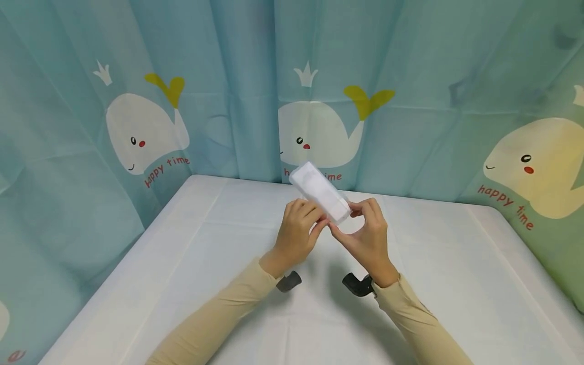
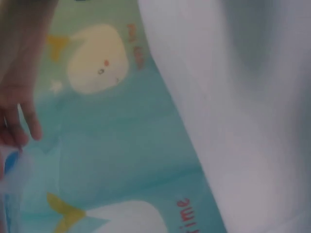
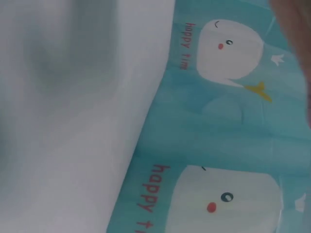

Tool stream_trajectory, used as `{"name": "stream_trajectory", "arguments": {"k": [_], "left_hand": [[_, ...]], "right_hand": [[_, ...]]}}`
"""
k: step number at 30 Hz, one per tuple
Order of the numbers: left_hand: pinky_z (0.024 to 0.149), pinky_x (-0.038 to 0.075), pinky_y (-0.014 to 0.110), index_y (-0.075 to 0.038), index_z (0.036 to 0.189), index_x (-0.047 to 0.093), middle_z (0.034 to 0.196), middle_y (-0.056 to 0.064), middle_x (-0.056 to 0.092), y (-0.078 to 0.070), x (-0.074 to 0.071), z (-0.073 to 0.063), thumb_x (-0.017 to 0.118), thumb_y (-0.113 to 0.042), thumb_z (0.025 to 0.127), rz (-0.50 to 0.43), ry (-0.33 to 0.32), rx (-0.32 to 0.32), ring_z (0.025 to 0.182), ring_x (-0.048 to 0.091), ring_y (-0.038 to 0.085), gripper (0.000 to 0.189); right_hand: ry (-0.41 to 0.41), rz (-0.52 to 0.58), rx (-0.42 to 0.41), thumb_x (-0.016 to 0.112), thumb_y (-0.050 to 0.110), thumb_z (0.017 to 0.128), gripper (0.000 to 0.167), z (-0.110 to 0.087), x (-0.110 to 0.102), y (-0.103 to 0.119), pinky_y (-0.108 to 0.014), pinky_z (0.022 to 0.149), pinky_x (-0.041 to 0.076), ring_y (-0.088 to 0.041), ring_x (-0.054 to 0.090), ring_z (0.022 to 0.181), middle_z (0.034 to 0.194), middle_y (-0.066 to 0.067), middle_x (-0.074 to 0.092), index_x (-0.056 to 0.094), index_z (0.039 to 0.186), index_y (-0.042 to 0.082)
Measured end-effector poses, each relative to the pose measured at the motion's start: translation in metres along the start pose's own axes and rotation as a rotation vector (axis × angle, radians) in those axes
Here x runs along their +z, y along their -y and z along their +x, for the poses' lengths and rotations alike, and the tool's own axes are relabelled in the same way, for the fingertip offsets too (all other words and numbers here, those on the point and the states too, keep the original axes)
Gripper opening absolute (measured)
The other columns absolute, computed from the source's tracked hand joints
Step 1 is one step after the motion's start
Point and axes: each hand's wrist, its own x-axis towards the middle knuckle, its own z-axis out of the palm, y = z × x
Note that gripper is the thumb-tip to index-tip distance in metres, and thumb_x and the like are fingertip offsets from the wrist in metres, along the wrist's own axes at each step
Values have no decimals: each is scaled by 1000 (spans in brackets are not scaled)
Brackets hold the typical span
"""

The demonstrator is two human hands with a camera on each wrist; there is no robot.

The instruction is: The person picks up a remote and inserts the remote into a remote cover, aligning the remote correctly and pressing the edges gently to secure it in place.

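Observation:
A white, partly see-through rectangular box [image 1: 319, 193] is held up in front of me, tilted with its far end to the upper left. My left hand [image 1: 296, 230] grips its left side near the close end, fingers curled against it. With thumb and fingers spread across the near end, my right hand [image 1: 368, 234] pinches the corners there. The left wrist view catches the box's clear edge [image 2: 22, 170] with a blue patch, below a hand's fingers [image 2: 30, 121]. In the right wrist view only a blurred strip of skin [image 3: 297, 39] shows, and the box is out of sight.
Under the hands lies a table with a white cover [image 1: 219, 284]. A blue-green curtain [image 1: 246, 101] printed with whales hangs behind it and along both sides. Dark wrist mounts [image 1: 358, 285] hang below both wrists, over the tabletop.

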Motion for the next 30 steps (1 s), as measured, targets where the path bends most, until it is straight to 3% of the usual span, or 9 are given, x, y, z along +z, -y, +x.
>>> {"name": "stream_trajectory", "arguments": {"k": [6, 10, 14, 18, 22, 25, 28, 30], "left_hand": [[84, 35, 40, -8, 81, 60, 82, 1, 57, 10, -2, 0, 64, -14, 87, -167, 148, 30, 87, 44, 18, 9], [85, 33, 41, -9, 81, 59, 83, 1, 56, 11, -3, 1, 63, -13, 88, -181, 179, 44, 87, 42, 17, 9], [85, 34, 39, -12, 83, 60, 84, -1, 57, 11, -6, 3, 64, -19, 88, -37, 168, 88, 86, 45, 16, 9], [86, 34, 39, -15, 89, 62, 90, -2, 60, 17, -13, 5, 70, -26, 83, 167, 129, 202, 89, 50, 15, 16], [90, 32, 40, -14, 113, 58, 114, 3, 58, 27, -25, 15, 80, -33, 72, 362, 86, 303, 105, 49, 18, 50], [98, 28, 42, -18, 130, 50, 133, 0, 52, 32, -31, 25, 83, -39, 67, 512, 110, 350, 120, 45, 17, 75], [102, 24, 45, -21, 130, 53, 130, -5, 57, 34, -35, 34, 83, -38, 67, 557, 167, 382, 122, 48, 14, 71], [103, 24, 46, -19, 123, 58, 122, -5, 63, 35, -37, 36, 83, -34, 69, 511, 206, 365, 117, 53, 14, 62]], "right_hand": [[-5, 47, 11, 87, 5, 54, 44, 1, -1, -1, -18, 68, 42, -23, 54, 69, 79, -17, 56, 61, 87, -7], [-7, 45, 13, 87, 4, 54, 44, 1, -1, -2, -19, 68, 42, -23, 54, 70, 80, -16, 56, 61, 87, -7], [-1, 43, -5, 85, 5, 57, 44, 1, -2, -5, -20, 70, 41, -24, 52, 74, 84, -17, 55, 59, 90, -7], [11, 46, -47, 82, 12, 64, 44, 0, -5, -8, -18, 76, 40, -26, 52, 78, 88, -19, 54, 59, 94, -8], [18, 35, -121, 73, 33, 78, 48, 0, -9, -12, -15, 79, 41, -27, 52, 79, 89, -20, 53, 59, 97, -9], [29, 14, -193, 63, 44, 84, 54, -1, -9, -14, -19, 77, 44, -27, 53, 78, 88, -19, 54, 59, 97, -8], [48, -15, -257, 60, 44, 86, 53, -1, -9, -14, -26, 73, 47, -26, 54, 77, 87, -18, 54, 60, 97, -8], [66, -16, -277, 60, 42, 86, 52, -2, -10, -13, -28, 75, 47, -27, 55, 79, 89, -18, 55, 60, 100, -8]]}}
